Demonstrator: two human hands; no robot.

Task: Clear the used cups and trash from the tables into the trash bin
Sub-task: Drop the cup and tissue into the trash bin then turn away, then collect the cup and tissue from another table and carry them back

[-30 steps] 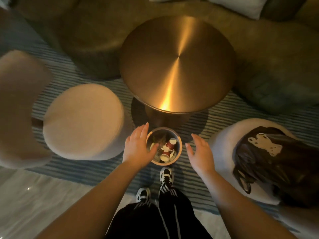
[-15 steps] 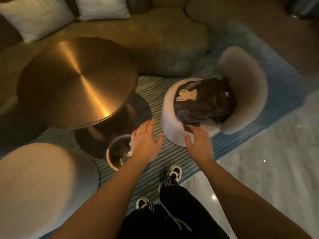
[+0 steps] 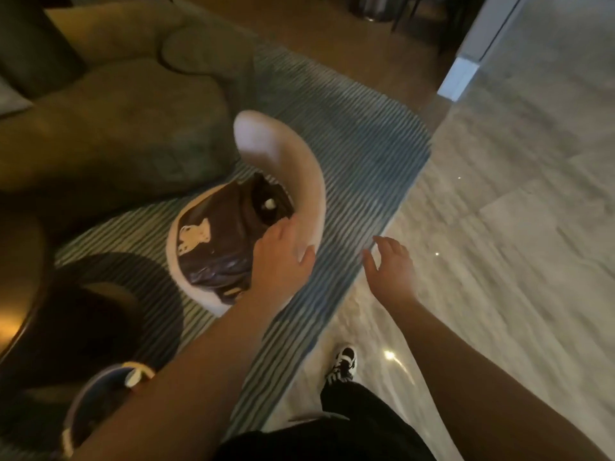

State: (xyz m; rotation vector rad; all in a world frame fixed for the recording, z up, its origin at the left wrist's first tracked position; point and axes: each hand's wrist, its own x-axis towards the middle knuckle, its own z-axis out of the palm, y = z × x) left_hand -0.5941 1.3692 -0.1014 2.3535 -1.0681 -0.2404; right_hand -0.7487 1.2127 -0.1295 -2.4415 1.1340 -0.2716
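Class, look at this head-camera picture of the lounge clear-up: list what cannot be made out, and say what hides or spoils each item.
- Trash bin, head view: its contents are hidden by the left forearm and by shadow; the bottom edge cuts it off.
- Round table: cut off by the left edge, so its top is unseen.
- Left hand: blurred; contact with the dark bag on the chair is unclear.
- Right hand: blurred, but open.
- Bag's white print: too smeared to identify.

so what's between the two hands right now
In the head view, nothing is held between the left hand and right hand; only the striped rug's edge and pale floor show in the gap.
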